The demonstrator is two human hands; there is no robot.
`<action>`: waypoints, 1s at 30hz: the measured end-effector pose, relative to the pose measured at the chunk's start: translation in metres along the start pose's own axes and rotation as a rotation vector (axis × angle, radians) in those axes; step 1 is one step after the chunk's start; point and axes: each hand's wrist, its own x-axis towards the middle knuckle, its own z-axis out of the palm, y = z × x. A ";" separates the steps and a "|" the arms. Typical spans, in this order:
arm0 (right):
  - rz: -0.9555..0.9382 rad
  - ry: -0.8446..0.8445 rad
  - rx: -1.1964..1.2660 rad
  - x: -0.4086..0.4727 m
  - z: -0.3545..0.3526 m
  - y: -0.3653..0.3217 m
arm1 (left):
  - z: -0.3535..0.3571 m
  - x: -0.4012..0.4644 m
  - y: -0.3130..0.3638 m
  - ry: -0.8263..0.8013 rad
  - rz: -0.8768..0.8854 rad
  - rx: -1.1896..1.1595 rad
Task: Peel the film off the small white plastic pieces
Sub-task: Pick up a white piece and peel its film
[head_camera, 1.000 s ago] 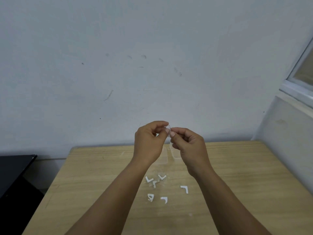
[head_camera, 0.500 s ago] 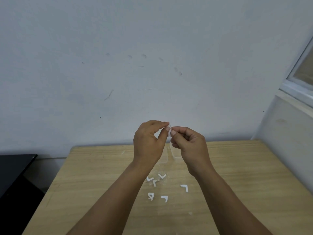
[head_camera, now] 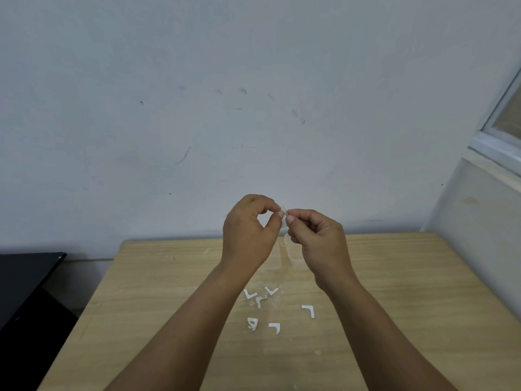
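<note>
Both hands are raised above the far part of the wooden table (head_camera: 408, 292). My left hand (head_camera: 251, 235) and my right hand (head_camera: 318, 241) pinch one small white plastic piece (head_camera: 284, 209) between thumb and fingertips; only a sliver of it shows between the fingers. Whether film is lifting off it is too small to tell. Several white L-shaped pieces lie on the table below my forearms: one (head_camera: 308, 310) to the right, one (head_camera: 275, 327) nearer me, and a small cluster (head_camera: 259, 297) in the middle.
A curled white scrap (head_camera: 252, 323) lies beside the L-shaped pieces, and thin clear film (head_camera: 290, 253) rests further back on the table. A black surface (head_camera: 25, 277) stands left of the table. A pale wall is behind, a window frame (head_camera: 501, 131) at right.
Both hands have lifted slightly and kept pinching the same piece; my left thumb and forefinger have arched into a wider loop. The pieces on the table have not moved.
</note>
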 end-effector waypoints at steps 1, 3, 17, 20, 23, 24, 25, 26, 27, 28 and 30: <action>0.003 0.002 0.003 0.000 0.000 0.000 | 0.000 -0.001 0.000 0.005 0.001 -0.003; 0.011 0.010 0.007 0.001 0.001 0.000 | 0.000 -0.002 0.000 0.022 0.006 -0.016; -0.014 0.026 -0.015 0.004 0.000 0.000 | 0.002 -0.001 0.000 0.063 0.125 0.062; -0.013 0.032 -0.017 0.004 0.001 0.001 | 0.002 0.000 0.002 0.062 0.080 0.044; -0.016 0.032 -0.011 0.004 0.001 0.000 | 0.002 0.002 0.002 0.056 0.036 0.016; -0.018 0.032 -0.013 0.004 0.001 0.000 | 0.002 0.002 0.003 0.052 0.024 0.007; -0.021 0.031 -0.016 0.004 0.001 0.000 | 0.002 0.002 0.003 0.046 0.012 0.001; -0.023 0.031 -0.018 0.004 0.001 0.000 | 0.002 0.003 0.003 0.039 0.000 -0.003; -0.025 0.031 -0.021 0.004 0.001 -0.001 | 0.001 0.003 0.003 0.032 -0.011 -0.006; -0.027 0.033 -0.027 0.004 0.000 -0.001 | 0.001 0.004 0.003 0.023 -0.021 -0.009; -0.031 0.034 -0.036 0.004 0.000 0.000 | 0.000 0.005 0.003 0.009 -0.038 -0.011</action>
